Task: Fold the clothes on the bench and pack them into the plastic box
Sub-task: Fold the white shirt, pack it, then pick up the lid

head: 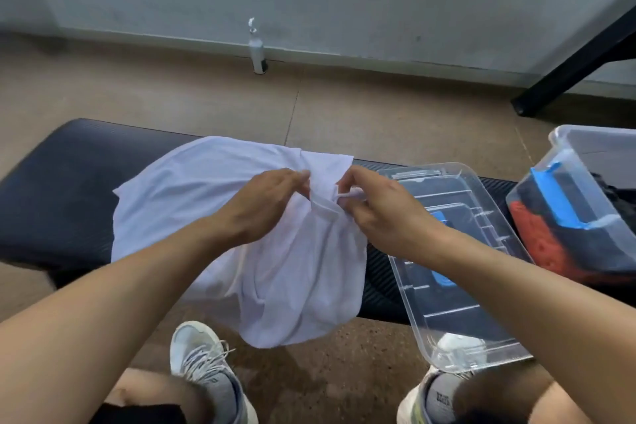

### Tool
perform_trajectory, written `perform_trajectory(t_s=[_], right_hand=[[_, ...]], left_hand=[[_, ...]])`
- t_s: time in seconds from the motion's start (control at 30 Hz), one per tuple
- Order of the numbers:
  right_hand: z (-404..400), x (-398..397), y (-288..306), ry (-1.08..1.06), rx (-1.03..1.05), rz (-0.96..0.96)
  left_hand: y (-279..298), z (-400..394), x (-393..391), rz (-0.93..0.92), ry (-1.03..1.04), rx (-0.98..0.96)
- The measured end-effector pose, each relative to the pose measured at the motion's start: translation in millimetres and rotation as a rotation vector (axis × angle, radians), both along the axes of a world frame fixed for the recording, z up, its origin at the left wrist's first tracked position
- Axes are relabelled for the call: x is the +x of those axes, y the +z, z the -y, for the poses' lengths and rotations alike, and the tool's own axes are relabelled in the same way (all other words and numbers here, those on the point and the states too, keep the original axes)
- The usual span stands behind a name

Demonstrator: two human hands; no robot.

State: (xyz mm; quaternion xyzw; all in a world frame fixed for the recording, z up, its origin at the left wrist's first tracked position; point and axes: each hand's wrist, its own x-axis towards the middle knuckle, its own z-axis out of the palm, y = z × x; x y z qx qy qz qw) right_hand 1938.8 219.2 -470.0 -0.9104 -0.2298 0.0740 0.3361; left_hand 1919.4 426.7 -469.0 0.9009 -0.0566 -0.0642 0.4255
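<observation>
A white shirt (192, 203) lies crumpled on the black padded bench (65, 189), its lower part hanging over the near edge. My left hand (265, 206) pinches the fabric near the collar. My right hand (382, 213) pinches the collar edge from the other side, close to the left hand. To the right on the bench stands a clear plastic box (585, 162) with blue handles, holding red and black clothes. A clear lid (481, 272) lies flat on the bench between the shirt and the box.
The bench stands on a brown tiled floor (378, 103) before a grey wall. A small white bottle (256, 48) stands at the wall's foot. A black metal leg (571, 72) slants at the far right. My two sneakered feet are below the bench.
</observation>
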Motion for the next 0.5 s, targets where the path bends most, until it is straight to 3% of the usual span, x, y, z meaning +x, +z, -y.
perform_trajectory(t_s=[0.2,0.5], right_hand=[[0,-3,15,-0.084,0.514,-0.103],[3,-14,20,-0.128,0.692,-0.33]], left_hand=[[6,4,-13,-0.266,-0.139,-0.405],[16,19,-20,0.059,0.106,-0.462]])
